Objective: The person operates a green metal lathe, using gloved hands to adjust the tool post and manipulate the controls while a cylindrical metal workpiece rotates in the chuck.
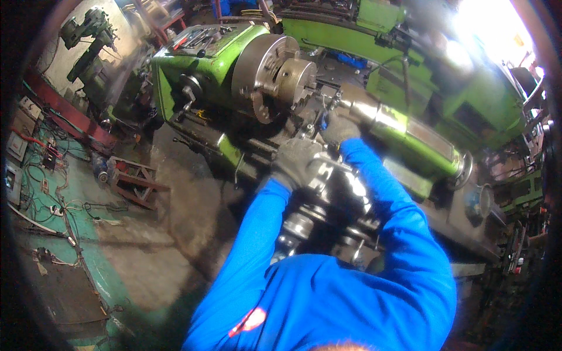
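A green metal lathe stands in front of me. Its large steel chuck carries a smaller chuck on its face. My left hand, in a grey work glove, is closed at the shiny tool post on the carriage; what its fingers grip is hidden. My right hand, also gloved, is closed just right of it, between the chuck and the tailstock. A small blue piece shows at its fingers; its kind is unclear. Metal fittings stick up just beyond that hand.
Hand tools lie on the headstock top. The tailstock ends in a handwheel at right. Left of the lathe are a rusty metal stand and loose cables on the floor. A drill-like machine stands at the far left.
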Demonstrator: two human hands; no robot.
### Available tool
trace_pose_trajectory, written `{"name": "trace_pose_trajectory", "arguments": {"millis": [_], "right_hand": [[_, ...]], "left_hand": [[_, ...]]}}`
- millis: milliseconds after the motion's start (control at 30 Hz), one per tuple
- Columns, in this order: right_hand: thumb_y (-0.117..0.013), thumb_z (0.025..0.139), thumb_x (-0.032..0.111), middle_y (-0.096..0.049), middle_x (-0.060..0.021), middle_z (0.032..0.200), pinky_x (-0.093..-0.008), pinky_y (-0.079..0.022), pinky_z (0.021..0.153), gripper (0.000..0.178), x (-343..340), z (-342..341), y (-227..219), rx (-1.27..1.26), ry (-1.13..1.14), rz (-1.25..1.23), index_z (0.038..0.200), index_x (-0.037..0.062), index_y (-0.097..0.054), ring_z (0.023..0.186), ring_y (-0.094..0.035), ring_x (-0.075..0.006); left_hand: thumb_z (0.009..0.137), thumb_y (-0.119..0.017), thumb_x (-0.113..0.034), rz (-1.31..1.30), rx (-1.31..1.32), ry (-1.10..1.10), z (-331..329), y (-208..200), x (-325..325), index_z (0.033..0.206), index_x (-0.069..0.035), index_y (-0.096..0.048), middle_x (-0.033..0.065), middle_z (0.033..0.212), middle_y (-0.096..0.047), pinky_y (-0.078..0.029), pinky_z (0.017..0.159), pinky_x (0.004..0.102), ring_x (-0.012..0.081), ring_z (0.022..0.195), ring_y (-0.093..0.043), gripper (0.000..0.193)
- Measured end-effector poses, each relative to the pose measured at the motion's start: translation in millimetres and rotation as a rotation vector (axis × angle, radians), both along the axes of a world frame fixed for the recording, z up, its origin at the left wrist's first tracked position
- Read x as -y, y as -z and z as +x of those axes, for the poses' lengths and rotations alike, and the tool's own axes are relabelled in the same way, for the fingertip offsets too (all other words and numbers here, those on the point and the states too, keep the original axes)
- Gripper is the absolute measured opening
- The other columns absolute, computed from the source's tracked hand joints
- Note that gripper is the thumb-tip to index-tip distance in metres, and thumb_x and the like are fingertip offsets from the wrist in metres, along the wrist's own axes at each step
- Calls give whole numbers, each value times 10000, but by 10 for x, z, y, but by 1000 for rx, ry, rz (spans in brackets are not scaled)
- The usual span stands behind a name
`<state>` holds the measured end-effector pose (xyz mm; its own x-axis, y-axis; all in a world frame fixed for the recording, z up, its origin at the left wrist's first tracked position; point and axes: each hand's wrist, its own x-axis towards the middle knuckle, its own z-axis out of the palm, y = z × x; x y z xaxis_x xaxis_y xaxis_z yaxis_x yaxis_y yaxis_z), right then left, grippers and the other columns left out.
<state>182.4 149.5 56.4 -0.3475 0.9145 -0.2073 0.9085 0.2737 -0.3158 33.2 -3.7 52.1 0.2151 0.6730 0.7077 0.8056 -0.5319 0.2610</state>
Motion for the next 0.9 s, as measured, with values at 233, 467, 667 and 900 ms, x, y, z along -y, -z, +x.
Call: {"name": "trace_pose_trajectory", "arguments": {"millis": [233,467,667,900], "right_hand": [[-580,949,292,-689,-277,1255,-506,-541,992,525,37,-35,-60,106,-58,18,1406,50,-492,1145,-692,-426],[-605,948,318,-680,-294,1281,-509,-528,1017,528,10,-133,-85,140,-64,46,1368,4,-542,1198,-678,-417],[-601,950,285,-705,-243,1200,-494,-565,960,451,43,-109,-106,122,-47,73,1330,45,-562,1123,-702,-408],[-644,900,333,-649,-260,1323,-482,-493,1087,553,-105,61,-61,-47,-63,135,1365,37,-600,1224,-638,-419]], "left_hand": [[826,-650,-318,14,9,6,-30,66,-11,1005,-120,-707,149,963,-687,-518,822,515,381,921,-654,273],[828,-648,-319,11,7,7,-31,73,-2,1013,-120,-710,148,957,-682,-516,826,514,380,921,-652,278],[833,-645,-320,-2,0,0,-24,78,-14,1025,-121,-714,147,943,-674,-513,833,512,378,919,-646,285],[847,-633,-310,-34,-39,-4,-14,26,-5,1060,-125,-711,141,918,-660,-503,828,509,372,906,-638,293]]}}
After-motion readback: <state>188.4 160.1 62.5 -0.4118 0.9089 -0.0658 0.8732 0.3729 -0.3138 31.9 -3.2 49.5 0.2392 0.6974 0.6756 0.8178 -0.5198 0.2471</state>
